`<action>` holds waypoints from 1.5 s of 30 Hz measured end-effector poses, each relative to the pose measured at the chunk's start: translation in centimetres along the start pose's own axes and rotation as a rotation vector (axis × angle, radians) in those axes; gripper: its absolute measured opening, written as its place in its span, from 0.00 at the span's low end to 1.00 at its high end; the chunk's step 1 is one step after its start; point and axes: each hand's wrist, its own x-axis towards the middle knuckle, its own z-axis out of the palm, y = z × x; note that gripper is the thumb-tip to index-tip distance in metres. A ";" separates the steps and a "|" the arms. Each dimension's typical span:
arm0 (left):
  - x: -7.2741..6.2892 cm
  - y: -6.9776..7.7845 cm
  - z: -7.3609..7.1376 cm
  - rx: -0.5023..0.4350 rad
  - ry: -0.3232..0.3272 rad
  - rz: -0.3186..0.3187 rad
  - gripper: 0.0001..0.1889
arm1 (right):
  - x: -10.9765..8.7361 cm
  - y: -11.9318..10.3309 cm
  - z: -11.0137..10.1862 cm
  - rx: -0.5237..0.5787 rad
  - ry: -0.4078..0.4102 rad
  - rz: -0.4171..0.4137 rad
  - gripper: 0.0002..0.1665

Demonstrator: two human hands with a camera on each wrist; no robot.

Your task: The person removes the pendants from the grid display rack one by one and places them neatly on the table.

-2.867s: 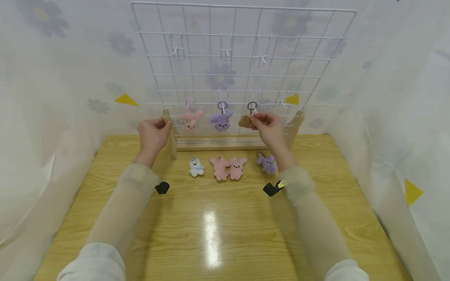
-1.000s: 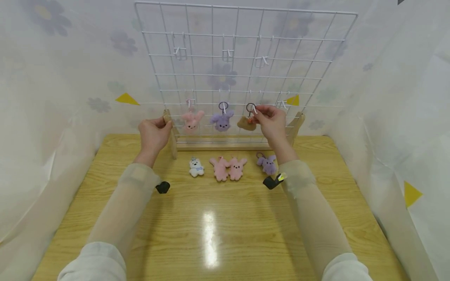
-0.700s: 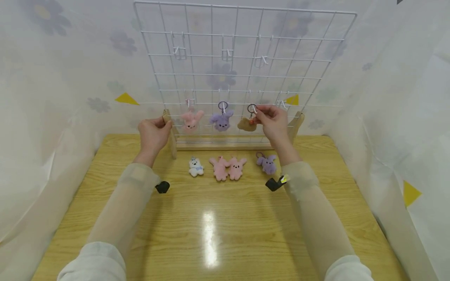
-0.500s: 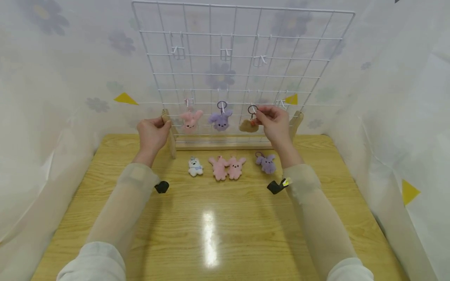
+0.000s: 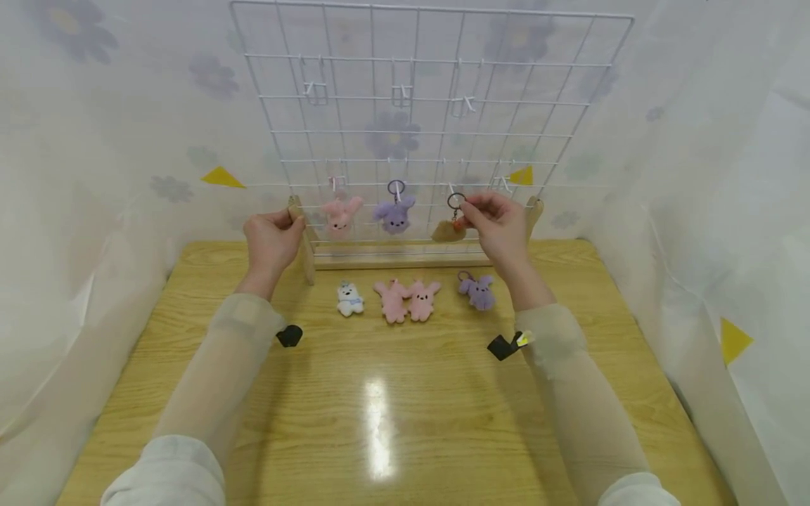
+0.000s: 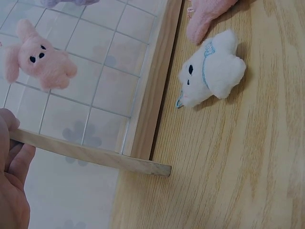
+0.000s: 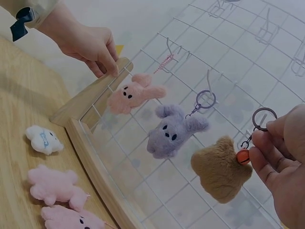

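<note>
Head view shows us the person's right hand (image 5: 503,226) clamped on the dark round metal ring (image 7: 263,109) of a brown plush charm (image 5: 446,232), which hangs below it, close to a white wire hook (image 5: 451,188) on the white wire grid (image 5: 418,8); whether ring and hook touch, we can't quite tell. The left hand (image 5: 273,242) grips the pale wooden side post (image 6: 95,155). We judge that releasing the ring short of the hook's tip could drop the charm. We can read no brand, label or writing.
</note>
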 end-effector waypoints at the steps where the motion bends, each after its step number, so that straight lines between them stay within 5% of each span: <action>1: 0.0 0.0 0.0 0.001 0.000 0.002 0.15 | -0.1 -0.1 -0.1 -0.001 -0.004 -0.003 0.04; 45: 0.0 0.0 0.1 0.012 0.013 0.005 0.14 | -9.7 2.7 -5.3 -0.106 -0.117 0.060 0.11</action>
